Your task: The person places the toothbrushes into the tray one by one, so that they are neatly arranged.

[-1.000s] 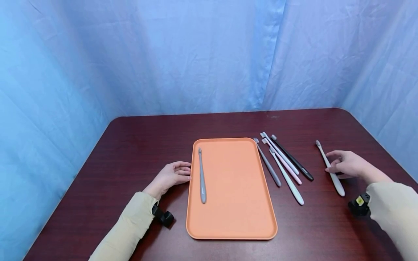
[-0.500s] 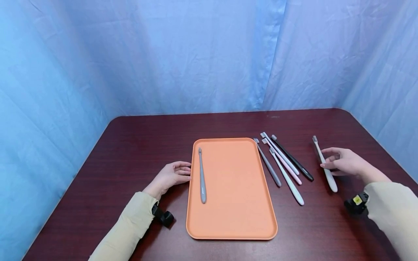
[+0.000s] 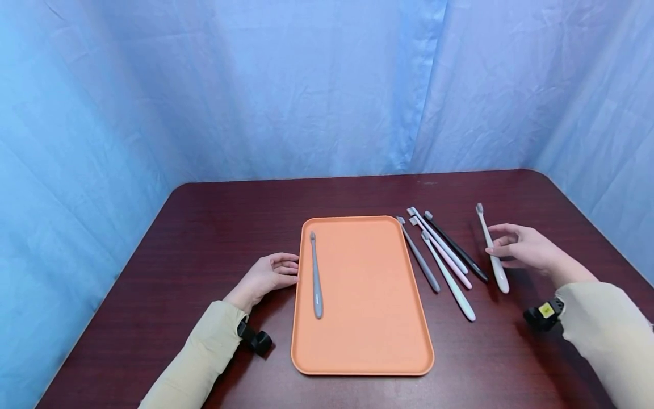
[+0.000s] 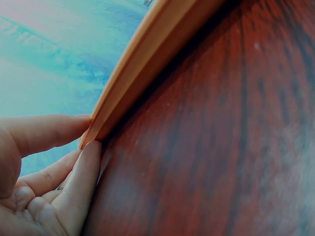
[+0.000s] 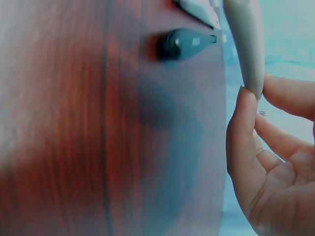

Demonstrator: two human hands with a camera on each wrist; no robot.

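Right hand (image 3: pixel 521 249): holds the white toothbrush (image 3: pixel 491 247) pinched between thumb and fingers (image 5: pixel 246 142), lifted off the tabletop (image 3: pixel 204 227), head pointing away from the person.
White toothbrush, position: right of the orange tray (image 3: pixel 368 352), just beside the loose group.
Left hand (image 3: pixel 265 275): rests on the tabletop, fingers (image 4: pixel 83 172) relaxed and touching the tray's left rim.
Grey toothbrush (image 3: pixel 315 275): lies lengthwise in the tray near its left edge.
Loose group (image 3: pixel 441 253): five toothbrushes, grey, pale, pink, white and black, fanned on the tabletop right of the tray.
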